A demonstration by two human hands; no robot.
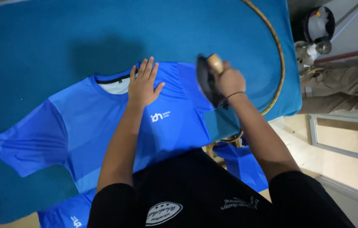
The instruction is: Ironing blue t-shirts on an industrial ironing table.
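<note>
A bright blue T-shirt (82,126) with a dark collar and a small white chest print lies flat on a teal cloth-covered table (52,38). My left hand (144,82) rests flat on the shirt just right of the collar, fingers spread. My right hand (228,80) grips the wooden handle of a dark clothes iron (207,80), which stands tilted on edge over the shirt's right shoulder and sleeve.
A thin brown cord or hoop (278,50) curves across the table's right end. More blue cloth (242,164) hangs below the table edge on the right. A dark round object (318,23) and clutter sit on the floor at upper right.
</note>
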